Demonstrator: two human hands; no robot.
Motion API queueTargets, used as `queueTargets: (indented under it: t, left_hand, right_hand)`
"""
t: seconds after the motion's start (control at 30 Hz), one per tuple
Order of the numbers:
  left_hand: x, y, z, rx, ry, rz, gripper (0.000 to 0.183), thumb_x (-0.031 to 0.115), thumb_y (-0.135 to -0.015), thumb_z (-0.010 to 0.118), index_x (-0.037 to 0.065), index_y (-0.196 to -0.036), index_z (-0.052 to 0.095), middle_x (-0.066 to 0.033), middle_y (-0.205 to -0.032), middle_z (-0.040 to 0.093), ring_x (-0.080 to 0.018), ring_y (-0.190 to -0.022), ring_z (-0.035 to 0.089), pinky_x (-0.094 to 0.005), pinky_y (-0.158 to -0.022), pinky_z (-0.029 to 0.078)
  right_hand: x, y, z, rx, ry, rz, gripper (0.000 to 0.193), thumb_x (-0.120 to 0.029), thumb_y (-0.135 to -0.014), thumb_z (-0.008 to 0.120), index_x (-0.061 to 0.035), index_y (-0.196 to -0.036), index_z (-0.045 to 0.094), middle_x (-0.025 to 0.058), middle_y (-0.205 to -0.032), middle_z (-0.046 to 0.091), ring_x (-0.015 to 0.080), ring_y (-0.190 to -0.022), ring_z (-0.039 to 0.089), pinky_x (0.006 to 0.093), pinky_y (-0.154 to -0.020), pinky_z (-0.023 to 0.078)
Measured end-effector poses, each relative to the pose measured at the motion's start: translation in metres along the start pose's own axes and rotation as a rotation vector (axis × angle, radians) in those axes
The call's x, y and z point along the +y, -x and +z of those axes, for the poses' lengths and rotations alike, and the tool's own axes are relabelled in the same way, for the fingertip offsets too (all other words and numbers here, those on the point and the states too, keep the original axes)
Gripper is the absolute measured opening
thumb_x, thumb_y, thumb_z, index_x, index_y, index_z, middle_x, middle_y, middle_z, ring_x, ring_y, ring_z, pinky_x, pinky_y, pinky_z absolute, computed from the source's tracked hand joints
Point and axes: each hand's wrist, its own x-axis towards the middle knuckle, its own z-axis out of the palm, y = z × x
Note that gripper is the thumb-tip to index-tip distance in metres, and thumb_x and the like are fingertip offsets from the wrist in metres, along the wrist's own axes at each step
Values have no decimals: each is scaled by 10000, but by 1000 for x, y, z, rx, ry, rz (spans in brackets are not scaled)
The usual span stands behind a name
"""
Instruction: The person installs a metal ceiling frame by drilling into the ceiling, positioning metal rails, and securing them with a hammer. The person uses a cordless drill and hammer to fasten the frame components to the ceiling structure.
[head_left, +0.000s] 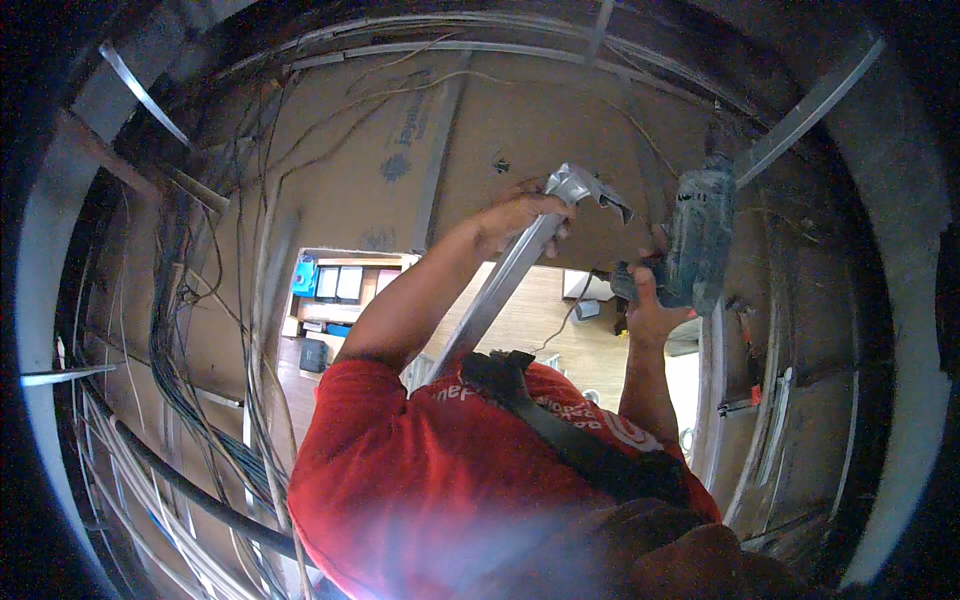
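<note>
My left hand (pixel 523 222) is closed around a long silver metal channel (pixel 497 292) near its upper end. That end is bent and crumpled, with a torn flap (pixel 608 196) pointing right. The channel slants down and left until it passes behind my red shirt. To the right, my right hand (pixel 655 308) grips a dark, dusty power drill (pixel 700 238), its body standing nearly upright. The drill is apart from the channel, and I cannot make out its tip clearly against the dark background.
Brown ceiling boards (pixel 385 190) and metal framing (pixel 815 110) surround me. Bundled cables (pixel 190 400) hang at the left. Through an opening below show a wooden floor (pixel 535 310) and a shelf (pixel 350 262) with boxes. A thin wire (pixel 560 85) crosses overhead.
</note>
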Motion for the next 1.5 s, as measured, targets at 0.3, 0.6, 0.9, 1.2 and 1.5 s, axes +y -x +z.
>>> queueTargets:
  t: [0.3, 0.6, 0.9, 1.2, 1.5]
  left_hand:
    - [-35, -22, -1, -130, 44, 105, 523, 174, -836, 723, 17, -1272, 481, -131, -1071, 601, -230, -887, 657, -450, -749, 624]
    - [-80, -42, -14, -225, -50, 62, 642, 411, -857, 697, 4, -1306, 486, -181, -1174, 600, -279, -991, 658, -452, -853, 576]
    - [-119, 44, -28, -131, -202, 57, 596, 651, -918, 504, 70, -1048, 507, -48, -796, 559, -149, -623, 564, -300, -546, 505]
    - [-77, 55, -57, 269, -95, -23, 599, 624, -936, 493, 71, -1160, 441, -43, -768, 479, -159, -529, 537, -334, -438, 518]
    - [-94, 28, -74, 340, -100, -86, 622, 642, -915, 511, 97, -1204, 430, -28, -761, 455, -120, -531, 471, -296, -425, 435]
  right_hand:
    - [-23, -12, 52, 32, 64, -197, 738, -140, -696, 874, 21, -1303, 485, 137, -1257, 581, 271, -1193, 518, 397, -1063, 372]
    - [-15, -24, 57, 21, 242, -424, 596, 37, -805, 687, 72, -1339, 424, 198, -1299, 559, 274, -1156, 570, 400, -1016, 440]
    - [15, -24, 39, 271, 391, -147, 591, -82, -786, 799, 58, -1278, 503, 143, -1222, 597, 223, -1061, 588, 369, -959, 460]
    - [34, 26, -7, -193, 260, -18, 440, -17, -840, 699, 20, -1245, 531, 116, -1147, 619, 184, -1003, 597, 320, -888, 483]
    - [45, 99, 2, -444, 308, 59, 716, -173, -819, 708, -6, -1434, 382, 224, -1333, 544, 329, -1203, 555, 396, -964, 468]
